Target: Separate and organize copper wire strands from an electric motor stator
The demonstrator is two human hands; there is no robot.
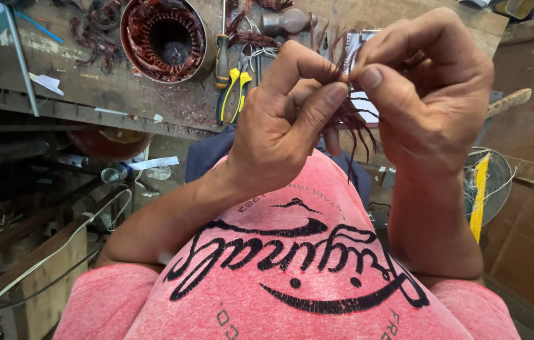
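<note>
Table [122, 88] of worn wood fills the top of the view, strewn with scraps of reddish wire. On it stands a round stator [165, 39], its slots still packed with copper windings, and just to its right lie a screwdriver [221, 60], yellow-handled pliers [234, 94] and a hammer [287, 21]. Nearer, both hands are raised close together over a pink shirt [292, 264]. Left hand [282, 123] is curled almost closed, thumb and forefinger pinching a small tuft of wire [350, 119]; right hand [430, 94] pinches the same tuft from the other side, thumb tip pressed to fingertip. Loose ends hang down between them. By the look of it the strands are being sorted or untangled, and the following move calls for a fine, steady pull on single strands without snapping them.
</note>
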